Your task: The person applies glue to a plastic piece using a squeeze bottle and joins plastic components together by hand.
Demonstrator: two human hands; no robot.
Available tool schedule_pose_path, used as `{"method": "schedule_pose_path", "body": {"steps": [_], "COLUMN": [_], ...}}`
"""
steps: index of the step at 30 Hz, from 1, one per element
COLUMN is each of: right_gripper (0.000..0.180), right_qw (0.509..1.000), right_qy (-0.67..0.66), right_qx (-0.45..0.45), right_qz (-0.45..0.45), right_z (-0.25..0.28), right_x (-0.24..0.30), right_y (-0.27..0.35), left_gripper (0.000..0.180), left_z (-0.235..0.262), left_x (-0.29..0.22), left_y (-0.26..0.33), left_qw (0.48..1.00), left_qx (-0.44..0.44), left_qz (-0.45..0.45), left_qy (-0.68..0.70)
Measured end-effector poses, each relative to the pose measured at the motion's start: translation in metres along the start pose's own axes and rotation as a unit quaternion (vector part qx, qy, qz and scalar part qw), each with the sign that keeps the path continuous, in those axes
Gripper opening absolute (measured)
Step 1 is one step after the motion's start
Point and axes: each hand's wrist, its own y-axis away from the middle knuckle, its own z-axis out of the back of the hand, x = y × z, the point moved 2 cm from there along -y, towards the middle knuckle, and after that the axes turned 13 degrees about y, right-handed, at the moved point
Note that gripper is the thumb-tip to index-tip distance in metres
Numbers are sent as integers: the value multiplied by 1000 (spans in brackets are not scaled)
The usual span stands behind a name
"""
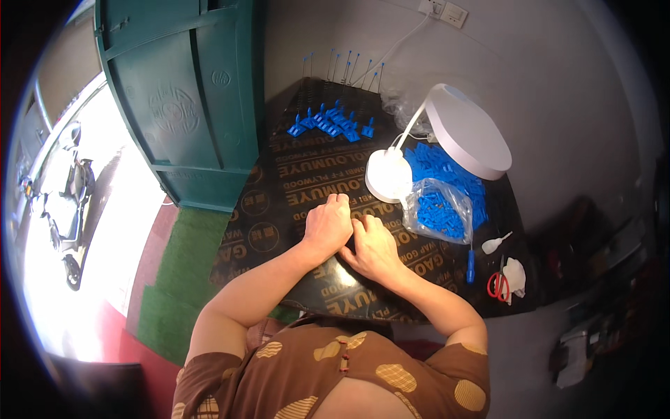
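My left hand [326,227] and my right hand [375,250] meet over the middle of the dark plywood table [272,244]. Both are closed, with fingers curled away from view and the right thumb against the left hand. Whatever they hold, if anything, is hidden. Just beyond them glows the round white base [388,176] of a desk lamp. To the right lie a heap of small blue plastic parts [447,167] and an open clear plastic bag [437,211] with more of them inside.
Assembled blue pieces [333,121] sit at the far left, before upright thin blue-tipped rods [347,66]. The white lamp head [469,133] overhangs the heap. At right lie a blue-handled screwdriver [470,267], a small white bottle [496,242] and red-handled scissors [498,286]. A green door [181,105] stands left.
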Motion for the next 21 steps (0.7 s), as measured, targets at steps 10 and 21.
{"method": "schedule_pose_path", "body": {"steps": [10, 21], "right_gripper": [24, 37], "right_qw": [999, 999], "right_qy": [-22, -42], "right_qx": [-23, -24], "right_qz": [30, 7], "right_z": [-1, -2], "right_x": [-14, -31], "right_y": [13, 24], "left_gripper": [18, 23], "left_z": [-9, -9], "left_x": [-5, -16], "left_y": [1, -25], "left_qw": [999, 984], "left_qx": [2, 112], "left_qz": [-35, 27], "left_qy": [34, 139]}}
